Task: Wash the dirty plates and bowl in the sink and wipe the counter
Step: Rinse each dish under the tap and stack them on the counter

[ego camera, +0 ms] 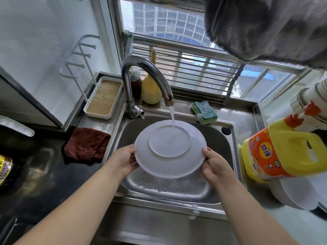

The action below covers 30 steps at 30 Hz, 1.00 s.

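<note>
You have the white plate (170,149) underside up over the middle of the sink (228,144), your left hand (123,159) gripping its rim at 9 o'clock and your right hand (215,164) at 3 o'clock, with the faucet (141,68) stream landing near its 12 o'clock edge; I'd turn it slowly by the rim so water sweeps the whole base and runs off the low side. Room is tight: the spout hangs just beyond 12 o'clock, the sponge (205,112) sits at 1 o'clock on the ledge, the detergent jug (283,149) crowds 3 o'clock, and the red cloth (86,145) lies on the bench at 9 o'clock.
</note>
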### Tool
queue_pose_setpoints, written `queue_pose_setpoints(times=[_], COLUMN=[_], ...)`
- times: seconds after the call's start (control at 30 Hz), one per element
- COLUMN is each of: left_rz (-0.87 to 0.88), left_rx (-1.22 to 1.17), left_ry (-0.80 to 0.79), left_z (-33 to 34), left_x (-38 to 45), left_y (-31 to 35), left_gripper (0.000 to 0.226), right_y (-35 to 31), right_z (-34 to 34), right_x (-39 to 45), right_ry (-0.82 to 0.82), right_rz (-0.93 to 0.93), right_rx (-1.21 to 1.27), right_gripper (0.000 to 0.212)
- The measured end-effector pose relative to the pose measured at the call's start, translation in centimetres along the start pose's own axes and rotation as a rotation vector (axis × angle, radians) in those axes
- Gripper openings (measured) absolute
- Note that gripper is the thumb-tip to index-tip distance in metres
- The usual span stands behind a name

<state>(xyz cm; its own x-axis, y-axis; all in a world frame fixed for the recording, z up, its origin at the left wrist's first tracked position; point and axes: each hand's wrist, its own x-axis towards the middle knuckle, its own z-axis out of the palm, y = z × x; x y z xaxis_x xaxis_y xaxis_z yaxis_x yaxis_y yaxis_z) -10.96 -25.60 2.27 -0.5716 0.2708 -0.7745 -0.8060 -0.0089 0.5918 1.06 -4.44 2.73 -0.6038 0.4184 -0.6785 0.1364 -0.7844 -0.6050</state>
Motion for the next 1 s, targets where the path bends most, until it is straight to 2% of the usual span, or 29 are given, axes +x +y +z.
queue_pose_setpoints(times=[0.17,0.4,0.57,0.7,0.83,0.97,1.0], left_rz=[0.054,0.139,0.162,0.051,-0.089,-0.181,-0.203], left_rx=[0.015,-0.007,0.055,0.204,0.069,-0.058,-0.049], left_ry=[-0.078,-0.135,-0.116,-0.093,-0.097,-0.234,-0.244], left_z=[2.0,4.3,3.9,3.0,2.7,2.4,2.3], left_x=[0.0,0.4,1.1,1.6,1.1,0.5,0.3], left_y=[0.7,2.1,2.4,1.8,1.0,1.1,1.1], left_gripper=[0.03,0.035,0.036,0.037,0.036,0.068,0.069], right_y=[-0.5,-0.8,-1.2,-1.7,-1.3,-0.3,0.0], right_z=[-2.7,-3.6,-2.5,-0.3,1.2,0.7,0.3], right_x=[-0.2,0.0,1.4,0.6,-1.1,-1.7,-1.7], right_ry=[0.095,0.099,0.075,-0.006,-0.119,-0.195,-0.222], right_rz=[0.079,0.075,-0.025,-0.172,-0.388,-0.757,-0.888], right_rx=[0.053,-0.007,0.026,-0.025,-0.391,-0.959,-1.092], right_gripper=[0.022,0.022,0.025,0.022,0.015,0.022,0.021])
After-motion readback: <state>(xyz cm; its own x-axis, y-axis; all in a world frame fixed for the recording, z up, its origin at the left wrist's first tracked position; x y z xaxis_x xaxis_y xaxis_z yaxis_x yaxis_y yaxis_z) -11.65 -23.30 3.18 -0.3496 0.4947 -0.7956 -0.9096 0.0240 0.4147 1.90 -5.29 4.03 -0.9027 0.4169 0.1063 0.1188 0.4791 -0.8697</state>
